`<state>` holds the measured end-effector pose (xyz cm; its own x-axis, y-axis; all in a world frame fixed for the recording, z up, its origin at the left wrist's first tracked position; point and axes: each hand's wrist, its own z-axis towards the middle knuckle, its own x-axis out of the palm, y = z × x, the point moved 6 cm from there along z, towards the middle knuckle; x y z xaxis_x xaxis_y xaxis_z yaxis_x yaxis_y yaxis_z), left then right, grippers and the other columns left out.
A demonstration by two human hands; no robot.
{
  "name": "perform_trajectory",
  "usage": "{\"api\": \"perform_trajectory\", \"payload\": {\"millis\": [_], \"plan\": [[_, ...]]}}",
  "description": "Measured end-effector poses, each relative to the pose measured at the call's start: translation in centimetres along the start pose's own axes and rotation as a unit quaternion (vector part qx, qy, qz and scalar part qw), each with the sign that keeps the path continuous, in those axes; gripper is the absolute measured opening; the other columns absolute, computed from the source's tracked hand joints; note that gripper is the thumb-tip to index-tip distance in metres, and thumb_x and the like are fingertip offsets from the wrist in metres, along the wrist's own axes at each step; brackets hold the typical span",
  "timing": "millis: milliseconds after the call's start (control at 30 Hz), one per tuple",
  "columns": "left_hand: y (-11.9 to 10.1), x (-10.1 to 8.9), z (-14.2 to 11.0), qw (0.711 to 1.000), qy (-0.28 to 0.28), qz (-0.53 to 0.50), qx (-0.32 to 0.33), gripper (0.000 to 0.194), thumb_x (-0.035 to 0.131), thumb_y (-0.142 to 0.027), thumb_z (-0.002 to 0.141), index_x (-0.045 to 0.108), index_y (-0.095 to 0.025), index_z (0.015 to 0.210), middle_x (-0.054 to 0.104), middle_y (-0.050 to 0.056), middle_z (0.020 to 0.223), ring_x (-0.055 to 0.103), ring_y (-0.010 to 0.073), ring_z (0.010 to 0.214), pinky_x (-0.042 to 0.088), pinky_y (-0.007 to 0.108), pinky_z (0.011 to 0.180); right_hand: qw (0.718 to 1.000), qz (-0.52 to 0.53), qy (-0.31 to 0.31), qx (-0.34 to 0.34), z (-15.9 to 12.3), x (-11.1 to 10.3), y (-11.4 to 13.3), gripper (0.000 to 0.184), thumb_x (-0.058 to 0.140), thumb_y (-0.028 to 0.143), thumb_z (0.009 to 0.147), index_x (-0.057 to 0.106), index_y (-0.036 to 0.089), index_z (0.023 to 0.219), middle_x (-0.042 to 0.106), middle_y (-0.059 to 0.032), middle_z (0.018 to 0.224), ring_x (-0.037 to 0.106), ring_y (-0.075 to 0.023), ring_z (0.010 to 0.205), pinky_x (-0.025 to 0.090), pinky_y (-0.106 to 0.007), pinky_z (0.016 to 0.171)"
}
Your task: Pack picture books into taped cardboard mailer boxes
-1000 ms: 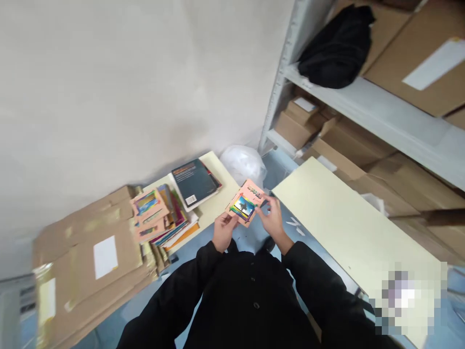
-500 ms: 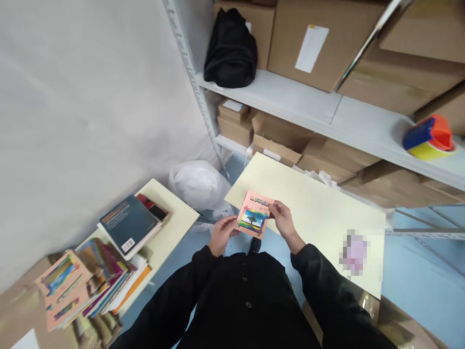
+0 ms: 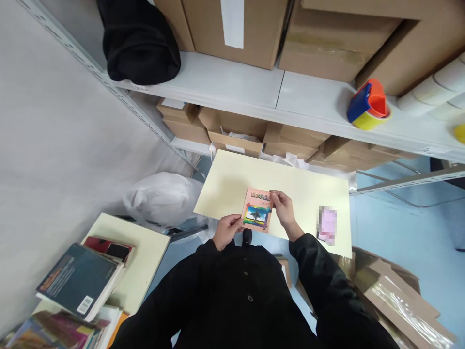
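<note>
Pale-yellow rectangular tabletop (image 3: pixel 310 194) lies at twelve o'clock, and over its near edge my left hand (image 3: pixel 226 231) at eight and right hand (image 3: pixel 285 213) at two pinch a pink rectangular paper booklet (image 3: pixel 256 214), liable to slip should either hold slacken.

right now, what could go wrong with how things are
The small pink paper booklet is pinched only near its edges by the left hand and right hand, so it might slip. The dark blue book with a white barcode lies askew among other books; a bump could slide it. The red, blue and yellow plastic tape dispenser stands near the front edge of the grey metal shelf and might fall.
</note>
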<state>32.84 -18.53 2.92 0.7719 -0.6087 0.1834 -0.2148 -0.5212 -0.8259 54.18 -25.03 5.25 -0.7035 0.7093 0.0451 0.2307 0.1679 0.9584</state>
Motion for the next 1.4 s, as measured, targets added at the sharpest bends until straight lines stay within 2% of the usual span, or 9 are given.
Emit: {"api": "perform_trajectory", "payload": {"millis": [400, 600, 767, 833, 967, 1100, 1200, 1333, 1400], "plan": [[-2.2, -2.1, 4.1, 0.993, 0.075, -0.071, -0.052, 0.051, 0.084, -0.044, 0.057, 0.072, -0.014, 0.098, 0.071, 0.006, 0.086, 0.064, 0.0142, 0.075, 0.051, 0.029, 0.077, 0.994, 0.074, -0.068, 0.040, 1.6, 1.5, 1.1, 0.032, 0.065, 0.051, 0.073, 0.066, 0.020, 0.079, 0.065, 0.0001, 0.066, 0.057, -0.0142, 0.059, 0.046, -0.028, 0.057], [-3.0, -1.7, 4.7, 0.970, 0.174, -0.123, -0.115, 0.045, 0.083, -0.035, 0.063, 0.073, -0.013, 0.101, 0.070, 0.007, 0.087, 0.059, 0.0091, 0.065, 0.048, 0.026, 0.071, 0.978, 0.193, -0.012, 0.077, 1.0, 2.7, -0.4, 0.029, 0.063, 0.046, 0.074, 0.070, 0.022, 0.091, 0.072, -0.0047, 0.093, 0.065, -0.0236, 0.091, 0.050, -0.039, 0.084], [-2.8, 0.1, 4.4, 0.944, 0.232, -0.153, -0.177, 0.044, 0.084, -0.032, 0.062, 0.073, -0.013, 0.101, 0.070, 0.008, 0.089, 0.060, 0.0107, 0.070, 0.047, 0.025, 0.069, 0.958, 0.253, 0.075, 0.109, 0.9, 4.3, -0.4, 0.045, 0.067, 0.039, 0.072, 0.061, 0.031, 0.116, 0.062, -0.0041, 0.126, 0.060, -0.0259, 0.110, 0.048, -0.044, 0.092], [-2.6, 0.9, 4.2, 0.940, 0.235, -0.165, -0.184, 0.041, 0.083, -0.031, 0.063, 0.073, -0.013, 0.099, 0.070, 0.008, 0.089, 0.061, 0.0109, 0.070, 0.047, 0.024, 0.068, 0.951, 0.266, 0.109, 0.116, 1.1, 4.7, -0.2, 0.048, 0.067, 0.039, 0.073, 0.058, 0.031, 0.120, 0.062, -0.0053, 0.124, 0.061, -0.0262, 0.107, 0.050, -0.044, 0.088], [-2.6, 2.1, 3.8, 0.943, 0.216, -0.180, -0.177, 0.039, 0.082, -0.030, 0.066, 0.072, -0.015, 0.101, 0.071, 0.008, 0.091, 0.064, 0.0147, 0.076, 0.049, 0.029, 0.077, 0.943, 0.284, 0.135, 0.109, 1.7, 4.3, 0.1, 0.045, 0.074, 0.031, 0.069, 0.057, 0.032, 0.112, 0.065, 0.0002, 0.096, 0.065, -0.0196, 0.087, 0.053, -0.039, 0.078], [-3.3, 2.8, 3.3, 0.947, 0.211, -0.197, -0.141, 0.052, 0.063, -0.057, 0.078, 0.067, -0.018, 0.113, 0.067, 0.011, 0.116, 0.059, 0.0271, 0.113, 0.041, 0.040, 0.100, 0.940, 0.287, 0.147, 0.110, 2.1, 3.1, 0.0, 0.029, 0.078, 0.031, 0.069, 0.057, 0.028, 0.089, 0.056, 0.0054, 0.078, 0.057, -0.0107, 0.069, 0.052, -0.029, 0.068], [-3.8, 2.6, 3.2, 0.954, 0.210, -0.191, -0.095, 0.067, 0.049, -0.071, 0.079, 0.065, -0.017, 0.116, 0.064, 0.013, 0.124, 0.050, 0.0317, 0.125, 0.037, 0.047, 0.105, 0.951, 0.251, 0.133, 0.119, 2.4, 1.6, -0.1, 0.030, 0.079, 0.035, 0.068, 0.054, 0.025, 0.080, 0.052, 0.0057, 0.073, 0.051, -0.0090, 0.063, 0.050, -0.023, 0.060], [-3.7, 1.6, 3.5, 0.989, 0.139, -0.052, -0.024, 0.051, 0.071, -0.053, 0.072, 0.067, -0.016, 0.106, 0.070, 0.011, 0.111, 0.061, 0.0298, 0.110, 0.044, 0.049, 0.101, 0.967, 0.209, 0.096, 0.108, 2.5, -0.2, 0.5, 0.035, 0.080, 0.039, 0.065, 0.053, 0.024, 0.079, 0.051, 0.0059, 0.073, 0.049, -0.0091, 0.063, 0.049, -0.024, 0.059], [-3.4, 1.4, 3.6, 0.994, 0.109, 0.011, -0.004, 0.048, 0.075, -0.049, 0.069, 0.069, -0.014, 0.102, 0.073, 0.010, 0.101, 0.067, 0.0276, 0.099, 0.047, 0.048, 0.099, 0.974, 0.188, 0.081, 0.101, 2.4, -0.9, 0.9, 0.036, 0.079, 0.042, 0.065, 0.052, 0.024, 0.080, 0.051, 0.0064, 0.071, 0.047, -0.0084, 0.061, 0.048, -0.023, 0.057]]}}
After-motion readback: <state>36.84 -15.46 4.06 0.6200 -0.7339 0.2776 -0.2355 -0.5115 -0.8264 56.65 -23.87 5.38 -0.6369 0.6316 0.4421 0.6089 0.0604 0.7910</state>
